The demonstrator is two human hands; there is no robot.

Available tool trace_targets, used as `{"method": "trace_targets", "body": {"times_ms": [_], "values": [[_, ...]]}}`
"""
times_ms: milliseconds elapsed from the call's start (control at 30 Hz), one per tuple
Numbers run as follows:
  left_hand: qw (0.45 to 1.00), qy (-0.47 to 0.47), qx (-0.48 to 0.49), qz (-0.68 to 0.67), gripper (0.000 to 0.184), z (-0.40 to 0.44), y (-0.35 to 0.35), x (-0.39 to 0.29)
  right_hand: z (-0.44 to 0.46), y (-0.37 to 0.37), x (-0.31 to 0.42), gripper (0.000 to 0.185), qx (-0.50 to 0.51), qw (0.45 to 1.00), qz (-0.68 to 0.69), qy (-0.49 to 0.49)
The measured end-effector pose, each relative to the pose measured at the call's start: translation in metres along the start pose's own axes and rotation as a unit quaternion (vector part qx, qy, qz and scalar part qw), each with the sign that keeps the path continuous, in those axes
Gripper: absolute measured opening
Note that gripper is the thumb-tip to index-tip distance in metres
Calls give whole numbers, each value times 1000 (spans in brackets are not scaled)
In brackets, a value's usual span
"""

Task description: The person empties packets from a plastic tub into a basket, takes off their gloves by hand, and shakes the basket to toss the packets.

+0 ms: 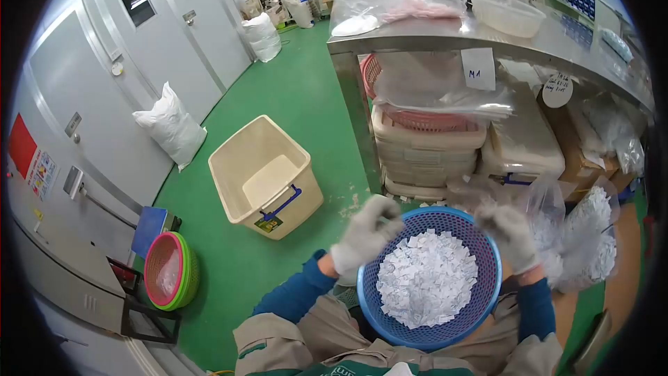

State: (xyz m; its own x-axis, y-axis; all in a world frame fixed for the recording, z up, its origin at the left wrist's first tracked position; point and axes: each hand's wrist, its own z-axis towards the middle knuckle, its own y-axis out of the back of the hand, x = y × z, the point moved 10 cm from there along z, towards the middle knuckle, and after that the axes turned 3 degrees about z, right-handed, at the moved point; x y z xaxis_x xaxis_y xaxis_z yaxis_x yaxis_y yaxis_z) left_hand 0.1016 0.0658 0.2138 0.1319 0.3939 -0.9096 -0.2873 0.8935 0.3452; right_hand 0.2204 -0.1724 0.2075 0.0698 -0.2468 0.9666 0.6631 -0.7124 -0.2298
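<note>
A round blue plastic basket (491, 264) sits in front of my body at lap height. Inside it lies a heap of small white flat pieces (426, 278). My left hand (367, 234), in a pale work glove, is over the basket's upper left rim with its fingers curled in. What is inside those fingers, if anything, is hidden. My right hand (509, 237), gloved the same way, is at the upper right rim. Its fingers are bent too and slightly blurred, and their contents do not show. Clear plastic bags (583, 237) of similar white pieces stand right of that hand.
An open cream tub (292, 219) with a blue handle stands on the green floor ahead left. A metal table (417, 43) with lidded bins (428, 150) beneath is ahead right. Nested pink and green baskets (182, 285) are at left, and a white sack (170, 125) leans by the doors.
</note>
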Motion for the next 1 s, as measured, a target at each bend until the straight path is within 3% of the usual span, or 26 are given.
{"method": "trace_targets", "body": {"times_ms": [33,67,133,167,233,333,400,433,500,533,600,633,700,767,833,900,933,1000], "values": [[993,-103,12,54,44,-3,-23,-36,-2,-24,-9,25,49,990,-131,-10],[989,-118,43,77,42,-9,-44,-35,-8,-45,-30,23,43,995,-21,-89],[976,-151,105,120,39,-24,-85,-33,-17,-71,-49,20,91,987,-75,-108],[985,-57,148,68,30,-29,-96,-7,-19,-77,-58,23,135,976,-127,-118],[975,-38,163,147,19,-28,-93,20,-28,-86,-55,27,98,982,70,-145],[973,-55,145,170,11,-23,-80,28,-20,-74,-39,30,70,978,145,-131],[965,-76,148,201,14,-16,-76,30,-18,-62,-38,30,58,986,94,-125],[985,-58,114,119,25,-15,-69,18,-17,-56,-38,30,51,989,68,-122],[986,-100,87,104,39,-15,-69,-7,-20,-61,-49,28,67,988,54,-131],[980,-84,134,123,44,-19,-81,-1,-23,-71,-51,28,91,987,11,-135],[942,14,289,172,44,-30,-113,37,-25,-88,-54,28,142,973,-143,-111],[909,63,363,194,43,-40,-129,62,-28,-82,-75,30,119,977,-114,-133],[962,17,267,56,24,-44,-137,110,-29,-75,-84,27,80,985,-56,-145],[962,-24,255,92,14,-37,-130,95,-30,-82,-80,32,157,972,-44,-167],[896,-59,324,298,10,-38,-120,68,-35,-89,-59,37,284,944,-77,-147],[910,-167,268,270,7,-39,-113,27,-51,-94,-29,42,451,876,-149,-86],[903,-185,259,287,8,-37,-109,18,-55,-91,-25,45,490,856,-98,-131],[898,-221,233,301,9,-28,-99,5,-46,-81,-16,44,455,882,-49,-109]]}}
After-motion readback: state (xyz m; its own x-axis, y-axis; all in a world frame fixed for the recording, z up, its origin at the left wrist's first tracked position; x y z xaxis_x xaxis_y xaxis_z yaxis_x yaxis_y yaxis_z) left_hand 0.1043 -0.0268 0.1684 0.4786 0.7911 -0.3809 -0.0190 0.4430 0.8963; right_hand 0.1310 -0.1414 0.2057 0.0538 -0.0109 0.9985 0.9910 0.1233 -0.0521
